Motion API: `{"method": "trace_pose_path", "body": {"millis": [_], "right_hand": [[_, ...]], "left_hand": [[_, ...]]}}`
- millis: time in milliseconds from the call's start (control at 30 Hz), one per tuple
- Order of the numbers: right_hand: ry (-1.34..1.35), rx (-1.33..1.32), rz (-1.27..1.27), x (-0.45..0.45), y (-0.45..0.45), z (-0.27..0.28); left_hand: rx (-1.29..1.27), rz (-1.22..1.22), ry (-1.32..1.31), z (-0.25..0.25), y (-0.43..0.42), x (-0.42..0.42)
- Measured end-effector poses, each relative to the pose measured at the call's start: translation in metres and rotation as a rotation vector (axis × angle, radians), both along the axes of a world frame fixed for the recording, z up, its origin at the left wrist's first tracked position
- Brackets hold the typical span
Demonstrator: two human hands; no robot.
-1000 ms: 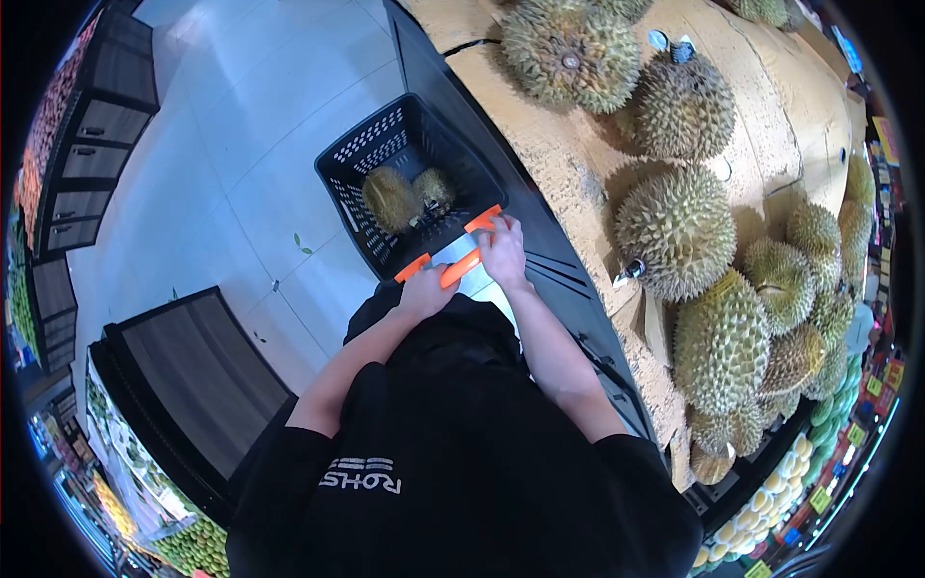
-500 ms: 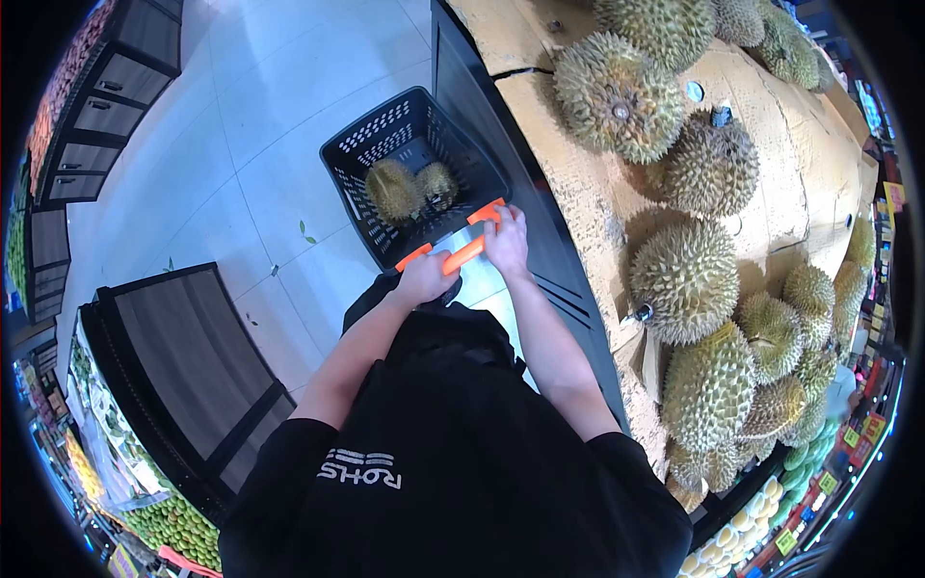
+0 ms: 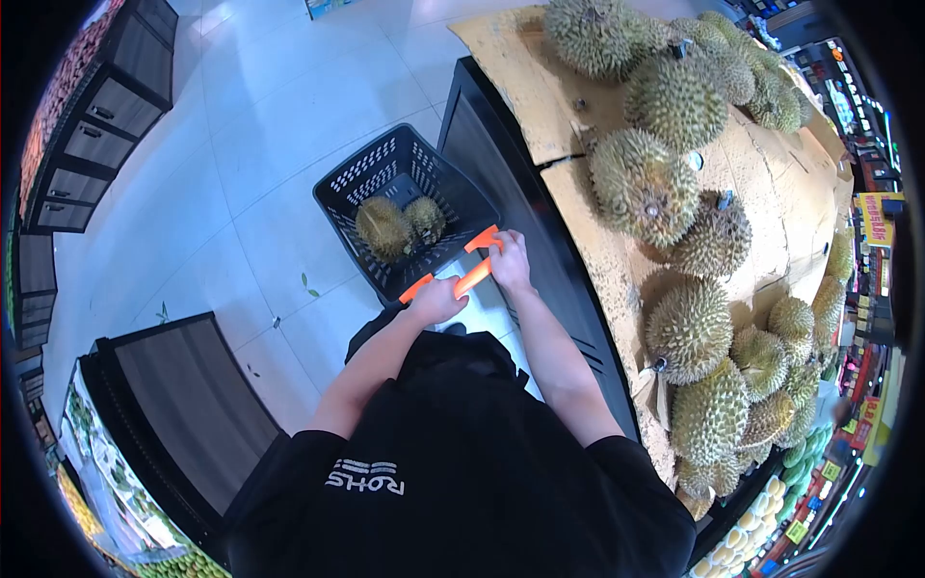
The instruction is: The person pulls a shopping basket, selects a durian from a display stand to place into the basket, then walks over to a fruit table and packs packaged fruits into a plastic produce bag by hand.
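Observation:
Both hands grip the orange handle [image 3: 473,278] of a black basket [image 3: 448,173]. My left hand [image 3: 437,300] is wrapped round its left end, fingers closed. My right hand [image 3: 509,260] is closed round its right end, close to the side of the black display stand. Inside the basket, a larger durian [image 3: 383,229] lies at the left against a smaller durian [image 3: 424,220]. The basket's near edge, with orange brackets, faces my body.
On the right, a cardboard-covered stand [image 3: 578,260] bears several durians [image 3: 689,329]. A dark cabinet [image 3: 198,405] stands at the lower left, and drawers [image 3: 96,135] line the upper left. Small leaves [image 3: 308,285] lie on the tiled floor [image 3: 270,193].
The durians on the stand have shifted within the view, and more of the stand's far end shows. The basket sits slightly lower in view, both hands still on its handle.

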State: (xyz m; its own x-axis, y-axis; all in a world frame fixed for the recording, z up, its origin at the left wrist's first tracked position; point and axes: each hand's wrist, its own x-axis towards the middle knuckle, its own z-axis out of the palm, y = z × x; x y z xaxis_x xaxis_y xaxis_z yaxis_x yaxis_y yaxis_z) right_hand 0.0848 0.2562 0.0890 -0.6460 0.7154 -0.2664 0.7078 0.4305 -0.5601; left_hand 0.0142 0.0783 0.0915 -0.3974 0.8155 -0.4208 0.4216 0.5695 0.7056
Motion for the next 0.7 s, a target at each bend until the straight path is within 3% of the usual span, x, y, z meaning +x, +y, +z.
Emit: {"method": "trace_pose_path", "body": {"millis": [700], "right_hand": [[-0.07,0.066,0.017,-0.163,-0.013,0.006]], "left_hand": [[-0.061,-0.024,0.1,0.006,-0.009,-0.166]]}}
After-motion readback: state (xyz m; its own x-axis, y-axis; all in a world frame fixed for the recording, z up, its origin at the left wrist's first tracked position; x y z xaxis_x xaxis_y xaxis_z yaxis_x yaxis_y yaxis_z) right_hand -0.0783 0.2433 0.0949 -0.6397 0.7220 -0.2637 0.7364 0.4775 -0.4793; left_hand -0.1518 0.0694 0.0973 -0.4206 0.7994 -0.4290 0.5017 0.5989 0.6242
